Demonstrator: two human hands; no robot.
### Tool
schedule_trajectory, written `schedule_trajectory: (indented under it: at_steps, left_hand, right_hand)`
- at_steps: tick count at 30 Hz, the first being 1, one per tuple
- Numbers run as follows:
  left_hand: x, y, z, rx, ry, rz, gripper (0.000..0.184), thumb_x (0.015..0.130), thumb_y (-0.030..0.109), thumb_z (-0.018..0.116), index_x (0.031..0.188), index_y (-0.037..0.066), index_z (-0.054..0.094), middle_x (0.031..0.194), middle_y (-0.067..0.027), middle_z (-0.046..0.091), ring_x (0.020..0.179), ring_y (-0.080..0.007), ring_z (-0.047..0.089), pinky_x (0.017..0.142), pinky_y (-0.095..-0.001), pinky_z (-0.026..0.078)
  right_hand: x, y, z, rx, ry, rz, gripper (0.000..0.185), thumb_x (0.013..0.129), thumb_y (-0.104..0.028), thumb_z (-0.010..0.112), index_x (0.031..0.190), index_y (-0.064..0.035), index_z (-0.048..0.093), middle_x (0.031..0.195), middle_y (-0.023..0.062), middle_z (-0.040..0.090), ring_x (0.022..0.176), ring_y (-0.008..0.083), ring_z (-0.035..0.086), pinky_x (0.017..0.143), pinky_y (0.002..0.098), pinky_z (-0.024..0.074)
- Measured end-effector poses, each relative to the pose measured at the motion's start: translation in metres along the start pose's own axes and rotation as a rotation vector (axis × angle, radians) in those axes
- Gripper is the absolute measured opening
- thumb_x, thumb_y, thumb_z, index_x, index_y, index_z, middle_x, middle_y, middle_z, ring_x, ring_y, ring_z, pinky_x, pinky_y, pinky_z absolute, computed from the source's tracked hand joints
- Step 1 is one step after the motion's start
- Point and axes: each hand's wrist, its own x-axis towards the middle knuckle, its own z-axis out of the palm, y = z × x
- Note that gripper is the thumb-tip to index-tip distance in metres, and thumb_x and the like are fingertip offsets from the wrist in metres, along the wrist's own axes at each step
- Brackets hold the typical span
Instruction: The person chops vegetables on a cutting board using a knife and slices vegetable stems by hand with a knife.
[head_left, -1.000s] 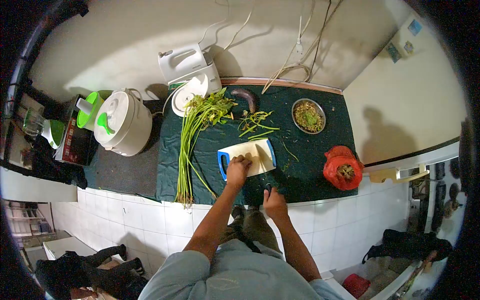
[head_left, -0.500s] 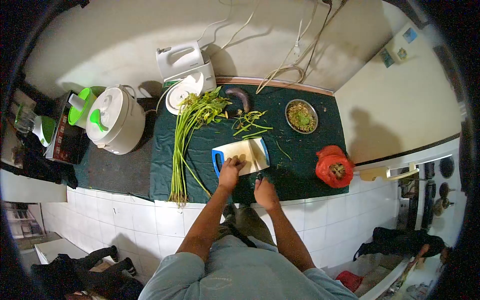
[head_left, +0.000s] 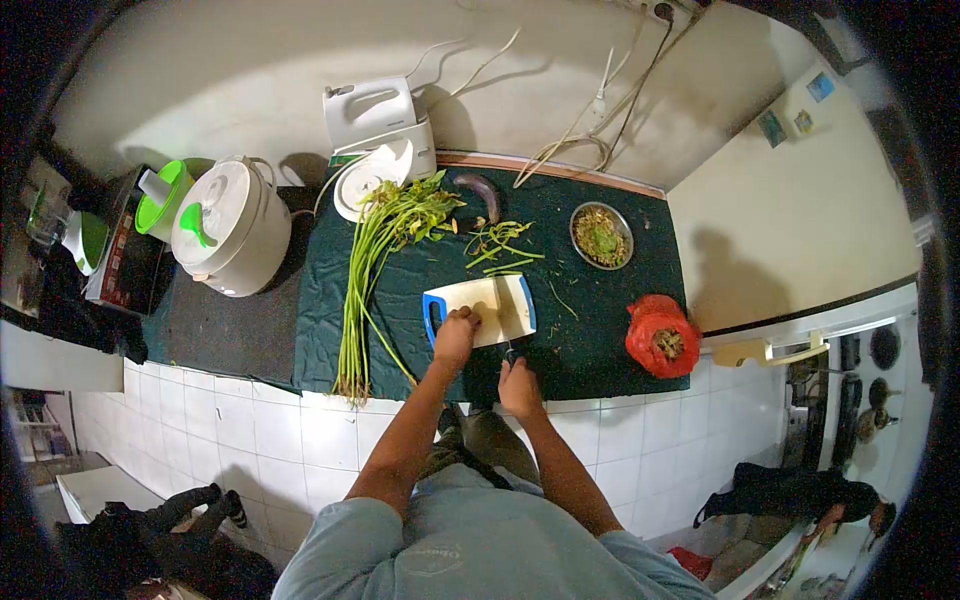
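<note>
A white cutting board (head_left: 489, 298) with blue ends lies near the front edge of the cloth-covered table. My left hand (head_left: 458, 334) rests on its left part, fingers curled down; what they pinch, if anything, is hidden. My right hand (head_left: 519, 387) is closed around the dark handle of a knife (head_left: 511, 355) at the board's near edge; its blade is hard to see. Just beyond the board lie cut green stems (head_left: 505, 264) and leafy trimmings. To the left is a long bunch of leafy greens (head_left: 362, 300). A purple eggplant (head_left: 480, 193) lies farther back.
A metal bowl (head_left: 601, 236) of chopped food and a red plastic bag (head_left: 662, 336) are on the right. A white hand mixer (head_left: 368, 108) stands at the back, a white rice cooker (head_left: 235, 228) at the left. Two other people appear at the lower corners.
My left fingers have drawn in closer together on the board. My right hand with the knife has shifted slightly left and toward me. The whole view has moved a little.
</note>
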Motion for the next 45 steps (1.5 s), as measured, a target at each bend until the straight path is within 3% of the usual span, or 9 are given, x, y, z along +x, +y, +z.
schedule_trajectory:
  at_steps: [9, 15, 19, 21, 24, 33, 39, 40, 45]
  left_hand:
    - [-0.021, 0.006, -0.007, 0.234, 0.042, 0.147, 0.022, 0.076, 0.008, 0.054, 0.093, 0.007, 0.067, 0.107, -0.0069, 0.059, 0.094, -0.0266, 0.057, 0.081, -0.0357, 0.05]
    - [-0.029, 0.009, -0.01, 0.113, 0.179, 0.151, 0.024, 0.075, 0.008, 0.054, 0.095, 0.01, 0.069, 0.104, -0.0065, 0.059, 0.094, -0.0277, 0.055, 0.084, -0.0361, 0.049]
    - [-0.023, 0.002, -0.002, 0.052, 0.291, 0.131, 0.025, 0.075, 0.007, 0.055, 0.094, 0.012, 0.071, 0.101, -0.0074, 0.059, 0.094, -0.029, 0.055, 0.084, -0.0376, 0.048]
    - [-0.02, -0.003, -0.007, -0.025, 0.006, -0.027, 0.021, 0.084, 0.018, 0.059, 0.099, 0.009, 0.07, 0.113, -0.0115, 0.059, 0.105, -0.0324, 0.053, 0.088, -0.0379, 0.047]
    - [-0.013, -0.003, -0.008, -0.105, 0.09, -0.075, 0.019, 0.073, 0.006, 0.061, 0.087, 0.012, 0.073, 0.096, -0.0114, 0.062, 0.093, -0.0331, 0.055, 0.086, -0.0397, 0.047]
    - [0.007, -0.002, -0.016, -0.071, 0.007, -0.138, 0.009, 0.072, 0.006, 0.065, 0.079, 0.008, 0.07, 0.082, -0.0128, 0.065, 0.075, -0.0315, 0.064, 0.07, -0.0414, 0.052]
    - [-0.002, -0.01, 0.002, -0.053, 0.043, -0.134, 0.009, 0.073, 0.007, 0.064, 0.081, 0.008, 0.068, 0.086, -0.0118, 0.063, 0.084, -0.0333, 0.06, 0.074, -0.0422, 0.05]
    - [-0.004, -0.005, -0.004, -0.053, 0.046, -0.133, 0.009, 0.073, 0.007, 0.064, 0.081, 0.008, 0.068, 0.086, -0.0118, 0.063, 0.084, -0.0333, 0.06, 0.074, -0.0422, 0.05]
    - [-0.008, -0.006, -0.006, -0.074, 0.041, -0.105, 0.011, 0.074, 0.006, 0.061, 0.084, 0.007, 0.068, 0.09, -0.011, 0.062, 0.089, -0.0339, 0.057, 0.079, -0.042, 0.049]
  right_hand:
    - [0.018, -0.004, -0.012, -0.097, 0.036, -0.111, 0.038, 0.096, -0.03, 0.044, 0.096, 0.0075, 0.051, 0.08, 0.0303, 0.062, 0.077, 0.0485, 0.061, 0.068, 0.0537, 0.0492]
    - [-0.005, 0.001, 0.008, 0.028, -0.007, 0.031, 0.04, 0.094, -0.032, 0.046, 0.098, 0.007, 0.053, 0.088, 0.0315, 0.062, 0.081, 0.048, 0.061, 0.073, 0.0551, 0.0488]
    - [0.01, -0.009, -0.013, -0.021, -0.019, -0.019, 0.039, 0.095, -0.03, 0.045, 0.094, 0.0086, 0.052, 0.081, 0.0315, 0.062, 0.079, 0.0486, 0.061, 0.071, 0.055, 0.0482]
    - [0.016, -0.006, -0.012, -0.045, 0.004, -0.071, 0.038, 0.095, -0.03, 0.046, 0.093, 0.0078, 0.052, 0.08, 0.032, 0.061, 0.079, 0.0488, 0.06, 0.071, 0.0555, 0.0478]
    - [0.002, -0.001, -0.001, 0.033, 0.004, -0.046, 0.038, 0.094, -0.03, 0.046, 0.093, 0.007, 0.053, 0.081, 0.0324, 0.061, 0.081, 0.0489, 0.06, 0.072, 0.0552, 0.048]
    - [0.027, -0.015, -0.022, 0.01, -0.024, -0.098, 0.036, 0.094, -0.029, 0.048, 0.091, 0.0064, 0.054, 0.082, 0.0317, 0.062, 0.079, 0.0501, 0.06, 0.07, 0.0549, 0.0487]
    - [0.004, -0.005, 0.007, -0.021, 0.055, -0.05, 0.034, 0.093, -0.028, 0.048, 0.097, 0.0055, 0.051, 0.079, 0.0284, 0.062, 0.076, 0.0461, 0.062, 0.067, 0.0536, 0.0501]
    - [0.009, -0.015, -0.002, 0.041, -0.011, 0.021, 0.039, 0.094, -0.031, 0.046, 0.095, 0.0066, 0.055, 0.086, 0.0312, 0.062, 0.088, 0.0474, 0.061, 0.076, 0.0545, 0.0486]
    - [0.032, -0.032, -0.021, -0.016, -0.114, -0.002, 0.04, 0.094, -0.032, 0.046, 0.096, 0.0067, 0.055, 0.089, 0.0317, 0.062, 0.088, 0.0475, 0.06, 0.077, 0.0539, 0.0484]
